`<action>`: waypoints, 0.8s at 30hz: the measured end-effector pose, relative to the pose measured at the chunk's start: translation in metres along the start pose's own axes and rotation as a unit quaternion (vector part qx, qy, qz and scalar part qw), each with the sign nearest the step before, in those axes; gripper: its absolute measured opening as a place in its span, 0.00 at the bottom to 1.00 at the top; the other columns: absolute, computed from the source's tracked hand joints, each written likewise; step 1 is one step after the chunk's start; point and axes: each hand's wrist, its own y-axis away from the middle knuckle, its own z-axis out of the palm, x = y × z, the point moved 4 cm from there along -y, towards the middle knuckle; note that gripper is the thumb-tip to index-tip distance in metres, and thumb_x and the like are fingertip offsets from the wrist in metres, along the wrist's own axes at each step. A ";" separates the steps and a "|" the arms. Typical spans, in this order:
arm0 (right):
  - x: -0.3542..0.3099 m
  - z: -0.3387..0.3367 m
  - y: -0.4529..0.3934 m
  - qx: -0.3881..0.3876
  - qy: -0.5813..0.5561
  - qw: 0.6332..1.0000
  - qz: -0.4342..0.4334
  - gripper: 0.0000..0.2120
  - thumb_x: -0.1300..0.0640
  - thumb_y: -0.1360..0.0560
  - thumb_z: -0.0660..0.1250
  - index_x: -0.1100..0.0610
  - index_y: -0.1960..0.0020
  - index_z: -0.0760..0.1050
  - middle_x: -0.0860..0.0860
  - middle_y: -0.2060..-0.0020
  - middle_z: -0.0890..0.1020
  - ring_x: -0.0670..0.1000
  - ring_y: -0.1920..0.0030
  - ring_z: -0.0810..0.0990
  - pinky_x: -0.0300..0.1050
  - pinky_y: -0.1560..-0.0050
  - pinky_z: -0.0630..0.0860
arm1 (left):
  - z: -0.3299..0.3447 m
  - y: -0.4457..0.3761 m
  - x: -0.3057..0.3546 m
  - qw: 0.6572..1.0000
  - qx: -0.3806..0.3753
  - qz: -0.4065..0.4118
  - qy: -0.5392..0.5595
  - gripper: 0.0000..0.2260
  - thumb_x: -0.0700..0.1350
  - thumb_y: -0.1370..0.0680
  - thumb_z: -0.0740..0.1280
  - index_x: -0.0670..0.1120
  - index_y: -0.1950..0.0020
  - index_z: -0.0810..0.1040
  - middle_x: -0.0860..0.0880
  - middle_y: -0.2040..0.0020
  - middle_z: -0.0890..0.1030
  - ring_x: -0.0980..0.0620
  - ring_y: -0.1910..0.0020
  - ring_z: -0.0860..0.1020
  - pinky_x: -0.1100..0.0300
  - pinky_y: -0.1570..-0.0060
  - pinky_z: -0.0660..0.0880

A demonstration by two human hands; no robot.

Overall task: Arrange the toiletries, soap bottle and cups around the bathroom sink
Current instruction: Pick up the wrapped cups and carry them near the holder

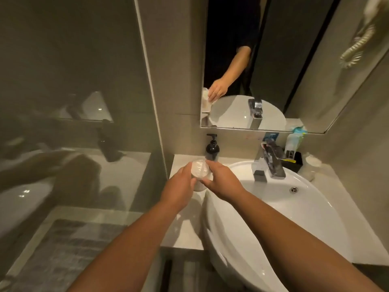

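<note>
Both hands grip a clear cup (pixel 199 168) with a wrapped top, held over the counter's left part beside the sink (pixel 305 199). My left hand (pixel 180 186) wraps its left side and my right hand (pixel 221 180) pinches its right side. Just behind the cup stands a black pump soap bottle (pixel 212 147) against the wall. A black tray (pixel 293 163) with toiletries stands right of the chrome tap (pixel 269 163), and another wrapped cup (pixel 312 162) sits at the far right.
A mirror (pixel 273 60) hangs above the tap and reflects my arm and the cup. A glass partition (pixel 84 81) closes off the left side. The pale counter (pixel 185 224) runs along the sink's left, with its edge near my forearms.
</note>
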 end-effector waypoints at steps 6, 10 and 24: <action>0.052 -0.056 0.073 0.055 0.004 0.994 0.095 0.20 0.49 0.29 0.68 0.47 0.37 0.74 0.49 0.44 0.81 0.50 0.46 0.78 0.42 0.52 0.71 | 0.055 0.015 0.078 0.995 -0.057 0.082 0.005 0.20 0.48 0.21 0.59 0.57 0.28 0.62 0.51 0.36 0.75 0.49 0.42 0.76 0.57 0.49 0.71; 0.088 -0.090 0.119 0.092 0.006 0.985 0.146 0.20 0.50 0.28 0.68 0.45 0.37 0.74 0.46 0.43 0.81 0.49 0.44 0.78 0.41 0.50 0.71 | 0.092 0.021 0.132 0.985 -0.089 0.143 0.020 0.21 0.48 0.21 0.59 0.54 0.28 0.63 0.50 0.35 0.75 0.49 0.40 0.75 0.58 0.47 0.70; 0.225 -0.205 0.176 0.145 0.014 0.959 0.245 0.18 0.52 0.28 0.69 0.51 0.39 0.76 0.49 0.46 0.82 0.50 0.49 0.79 0.46 0.47 0.75 | 0.210 -0.018 0.282 0.959 -0.153 0.231 0.067 0.15 0.51 0.20 0.60 0.54 0.34 0.69 0.49 0.39 0.78 0.47 0.43 0.77 0.60 0.50 0.67</action>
